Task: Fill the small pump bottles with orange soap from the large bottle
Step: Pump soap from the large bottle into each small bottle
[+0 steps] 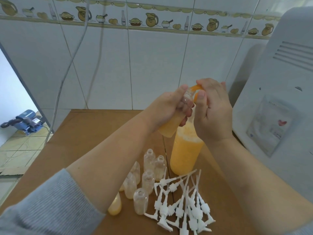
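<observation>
one small bottle part full, tilted above the big bottle | left hand wraps it; right hand pinches an orange funnel at its mouth | hold steady; don't spill

Both forearms reach forward and upward from the lower corners, converging near the middle of the view. The left hand comes in from seven o'clock, its grey sleeve pushed up to the elbow, fingers curled round a small bottle that is tilted with its neck toward one o'clock. The right hand enters from five o'clock, bare at the forearm, palm turned toward the left hand, thumb and fingertips pinching a small orange piece at the bottle's mouth. The two hands nearly touch at the fingertips.
</observation>
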A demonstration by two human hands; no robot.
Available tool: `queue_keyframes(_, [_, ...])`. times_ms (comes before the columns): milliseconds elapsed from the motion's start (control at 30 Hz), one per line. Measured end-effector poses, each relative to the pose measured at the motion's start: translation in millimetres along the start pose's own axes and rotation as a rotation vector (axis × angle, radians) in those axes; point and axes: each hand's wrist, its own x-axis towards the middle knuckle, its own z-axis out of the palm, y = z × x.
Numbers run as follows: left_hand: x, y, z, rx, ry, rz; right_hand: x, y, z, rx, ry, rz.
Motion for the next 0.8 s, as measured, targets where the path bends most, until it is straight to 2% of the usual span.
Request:
queue_keyframes(267, [0.8, 5.1, 1.3, 0.018, -0.008, 0.007, -1.6, -0.7, 0.7, -0.034, 0.048, -0.02])
queue_keyframes(467, [-1.0, 4.2, 0.4, 0.005, 0.017, -0.016, 3.5, -3.3, -0.3, -0.044, -0.019, 0.024])
queue_keyframes(667, [-0.3, 10.7, 1.5, 0.019, 0.023, -0.004, 1.9, -5.6, -2.6, -0.048, 0.02, 0.02])
queue_keyframes(800, [-5.3, 5.9, 3.7, 0.046, 0.034, -0.055, -4.8, -4.9, 1.8, -0.033, -0.024, 0.063])
